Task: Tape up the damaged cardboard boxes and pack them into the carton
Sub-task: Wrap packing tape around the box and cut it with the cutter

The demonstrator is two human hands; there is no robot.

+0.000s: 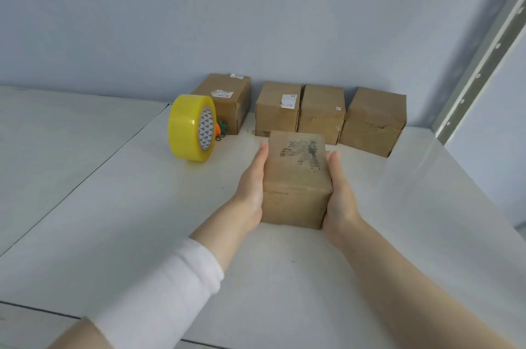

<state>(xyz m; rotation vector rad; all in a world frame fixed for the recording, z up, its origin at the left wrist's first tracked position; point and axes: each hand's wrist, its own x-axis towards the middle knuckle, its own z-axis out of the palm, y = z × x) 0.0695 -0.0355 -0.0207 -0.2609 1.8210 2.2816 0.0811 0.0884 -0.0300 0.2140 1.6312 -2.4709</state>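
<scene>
Left hand (252,192) lies flat against the left side of a small brown box (296,177), and right hand (340,192) lies flat against its right side. The fingers are straight and point away from the person, pressing inward rather than curling over the top. The box stands in the middle of the pale surface (142,206), with a dark smudged print on its top and a seam running across its near face. I cannot tell for certain whether it rests on the surface or is just lifted.

Bare surface lies open toward the person and to both sides of the box. Behind it, close to its far edge, a row of four boxes (277,112) lines the wall (256,6). The right-end box (373,120) has a ragged tear along its front. A yellow tape roll (190,128) stands on edge to the left of the held box, apart from it, just in front of the leftmost box of the row. A small orange and green thing (220,128) is tucked behind the roll.

A dark join crosses the surface diagonally at the left. A metal upright (478,63) rises at the right. A white sleeve (159,291) covers the left forearm.
</scene>
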